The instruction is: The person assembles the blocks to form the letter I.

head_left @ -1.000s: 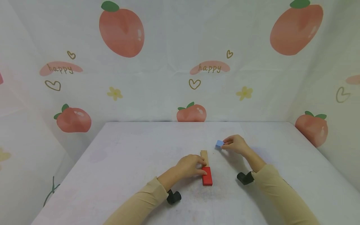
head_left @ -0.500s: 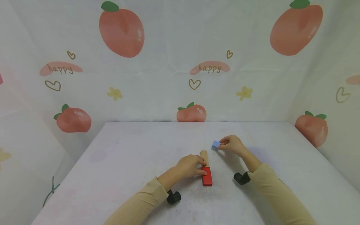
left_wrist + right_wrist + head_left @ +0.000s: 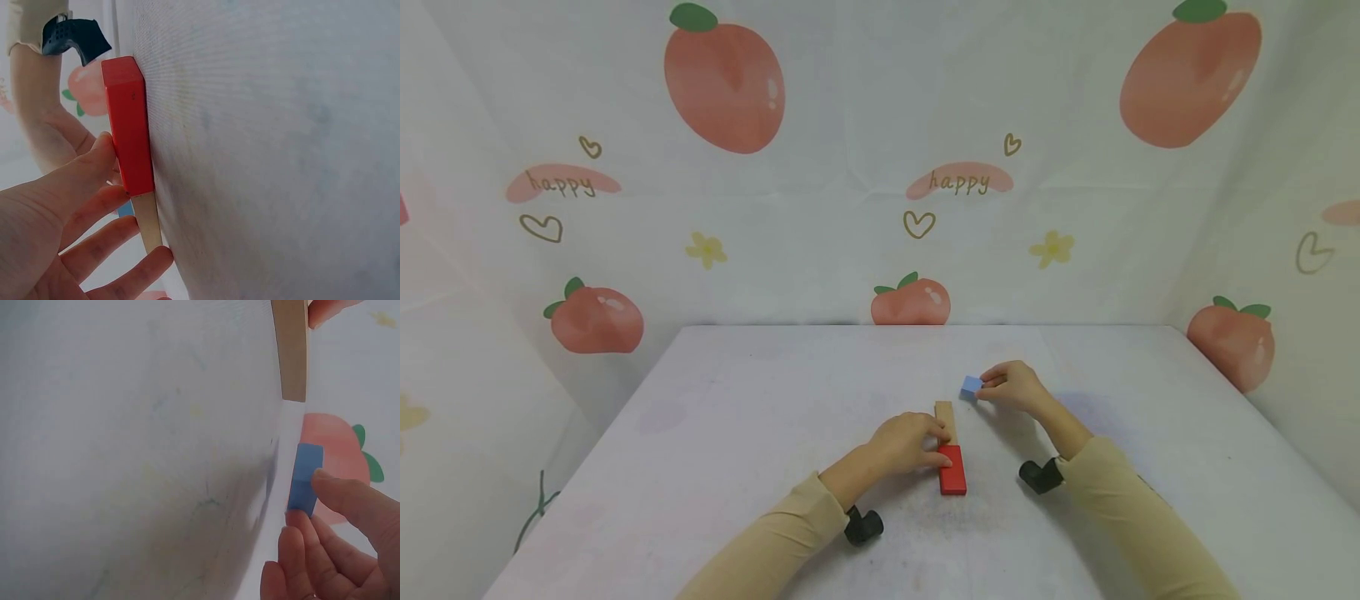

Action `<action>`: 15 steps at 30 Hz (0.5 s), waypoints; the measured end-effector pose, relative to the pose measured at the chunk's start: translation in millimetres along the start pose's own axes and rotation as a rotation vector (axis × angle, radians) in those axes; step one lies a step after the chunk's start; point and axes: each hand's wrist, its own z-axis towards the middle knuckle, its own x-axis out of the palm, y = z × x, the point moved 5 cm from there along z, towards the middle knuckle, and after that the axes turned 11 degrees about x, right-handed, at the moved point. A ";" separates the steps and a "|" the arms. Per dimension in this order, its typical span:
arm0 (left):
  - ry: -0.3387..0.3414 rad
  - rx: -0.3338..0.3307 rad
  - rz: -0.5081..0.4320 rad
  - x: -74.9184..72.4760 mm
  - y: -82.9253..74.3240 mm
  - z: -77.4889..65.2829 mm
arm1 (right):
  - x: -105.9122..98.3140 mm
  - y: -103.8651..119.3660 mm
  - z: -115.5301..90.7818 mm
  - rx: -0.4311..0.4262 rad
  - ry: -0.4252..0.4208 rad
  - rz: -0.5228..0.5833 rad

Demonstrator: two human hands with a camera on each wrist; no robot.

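Observation:
A red rectangular block [image 3: 952, 471] lies end to end with a plain wooden block [image 3: 945, 419] on the table, forming one line that runs away from me. At their left side is my left hand [image 3: 901, 443], its thumb resting on the red block [image 3: 130, 134] and its other fingers, spread and fairly straight, touching along the wooden block [image 3: 147, 219]. My right hand [image 3: 1015, 388] pinches a small blue block [image 3: 971, 387] between thumb and fingers. In the right wrist view the blue block [image 3: 306, 480] is just beyond the wooden block's [image 3: 294, 356] far end, with a gap between them.
A white cloth covers the table [image 3: 760, 400], with a fruit-printed curtain [image 3: 835, 167] behind it. Black wrist mounts stick out under the left sleeve [image 3: 775, 537] and the right sleeve [image 3: 1138, 517]. A thin dark cord [image 3: 540, 508] shows at the left edge.
My right hand has moved left with the blue block, bringing it closer to the wooden block's far end. The left hand and the red and wooden blocks have not moved.

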 end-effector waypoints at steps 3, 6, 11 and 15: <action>-0.001 -0.001 0.000 0.0 0.0 0.0 | 1.2 1.0 -0.1 0.009 -0.002 -0.006; -0.002 -0.002 -0.003 0.1 0.0 0.0 | 2.7 1.4 0.9 0.024 0.000 -0.011; 0.001 -0.005 -0.003 0.0 -0.2 -0.1 | 4.5 1.4 3.0 0.036 0.004 -0.008; 0.002 -0.005 0.002 -0.2 -0.5 -0.2 | 5.3 2.5 2.9 0.024 0.007 -0.003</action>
